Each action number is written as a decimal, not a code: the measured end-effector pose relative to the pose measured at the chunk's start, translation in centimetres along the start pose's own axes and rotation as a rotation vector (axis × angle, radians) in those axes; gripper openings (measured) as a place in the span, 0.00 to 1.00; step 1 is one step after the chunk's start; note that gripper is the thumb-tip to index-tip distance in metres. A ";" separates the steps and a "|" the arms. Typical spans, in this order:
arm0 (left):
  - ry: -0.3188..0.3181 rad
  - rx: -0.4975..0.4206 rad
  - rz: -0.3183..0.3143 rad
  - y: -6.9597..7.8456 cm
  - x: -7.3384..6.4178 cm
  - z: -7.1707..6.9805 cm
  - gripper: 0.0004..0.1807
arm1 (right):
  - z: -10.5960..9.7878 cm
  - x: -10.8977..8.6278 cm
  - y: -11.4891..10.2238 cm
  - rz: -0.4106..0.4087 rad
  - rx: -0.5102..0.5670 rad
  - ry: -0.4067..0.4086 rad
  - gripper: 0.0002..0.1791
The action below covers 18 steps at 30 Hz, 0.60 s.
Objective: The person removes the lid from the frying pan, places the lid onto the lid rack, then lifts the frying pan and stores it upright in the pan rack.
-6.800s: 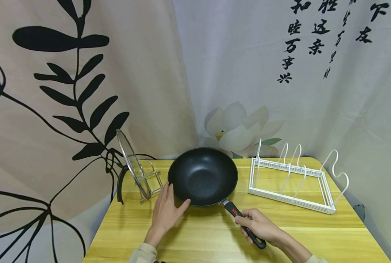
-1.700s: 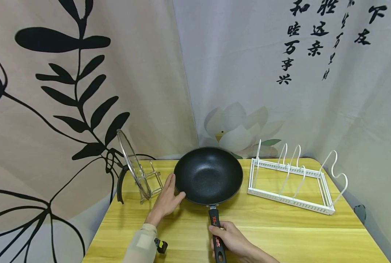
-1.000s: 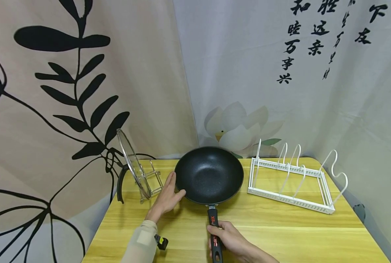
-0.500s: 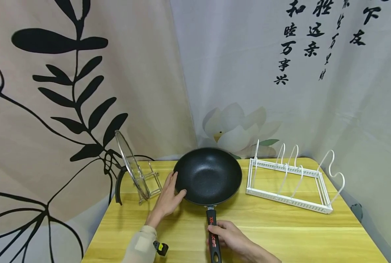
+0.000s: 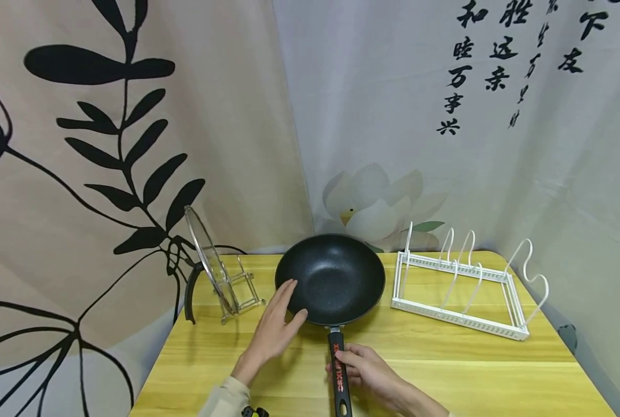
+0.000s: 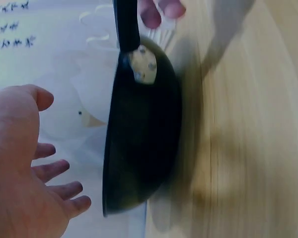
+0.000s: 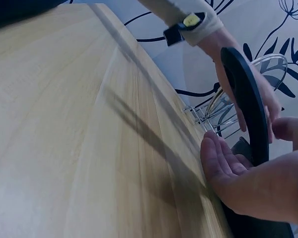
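Shifting rightward since half a second ago, the left hand (image 5: 272,330) is hanging relaxed, apart from the black pan (image 5: 333,284), which is sitting mid-table. Around its handle (image 5: 338,370), the right hand (image 5: 369,370) is loosening, thumb and fingers apart. White rack (image 5: 461,319) and glass lid (image 5: 212,263) are flanking.

— The pan (image 5: 336,284) turned?
— Yes; its handle (image 5: 338,373), earlier aimed toward the table (image 5: 497,382)'s near right corner, now faces the near edge.
— Hands?
— Left hand (image 5: 273,333) off the pan, right hand (image 5: 366,369) loosened.
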<state>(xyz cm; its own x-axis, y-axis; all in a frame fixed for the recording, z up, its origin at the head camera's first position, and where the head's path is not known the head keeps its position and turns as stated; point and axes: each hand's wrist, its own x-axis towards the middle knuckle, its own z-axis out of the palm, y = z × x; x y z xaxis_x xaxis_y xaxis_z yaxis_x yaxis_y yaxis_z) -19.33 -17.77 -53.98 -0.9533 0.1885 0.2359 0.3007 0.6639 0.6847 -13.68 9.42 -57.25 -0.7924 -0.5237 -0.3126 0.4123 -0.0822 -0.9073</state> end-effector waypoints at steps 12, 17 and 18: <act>0.027 -0.112 0.012 2.6 -3.2 0.3 0.34 | -0.7 1.2 -0.3 -0.062 0.005 -0.020 0.22; 0.032 -0.153 0.007 3.3 -4.5 0.7 0.28 | -1.1 1.7 -0.1 -0.066 0.037 -0.036 0.20; 0.033 -0.155 0.018 3.4 -4.8 0.8 0.27 | -1.1 1.8 -0.1 -0.066 0.039 -0.038 0.20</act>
<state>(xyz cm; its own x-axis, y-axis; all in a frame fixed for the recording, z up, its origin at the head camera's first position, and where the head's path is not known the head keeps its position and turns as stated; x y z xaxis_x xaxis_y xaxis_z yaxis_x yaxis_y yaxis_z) -13.79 -15.86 -53.37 -0.9470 0.1740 0.2702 0.3212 0.5403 0.7778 -15.64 9.44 -58.01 -0.8012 -0.5478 -0.2408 0.3775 -0.1504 -0.9137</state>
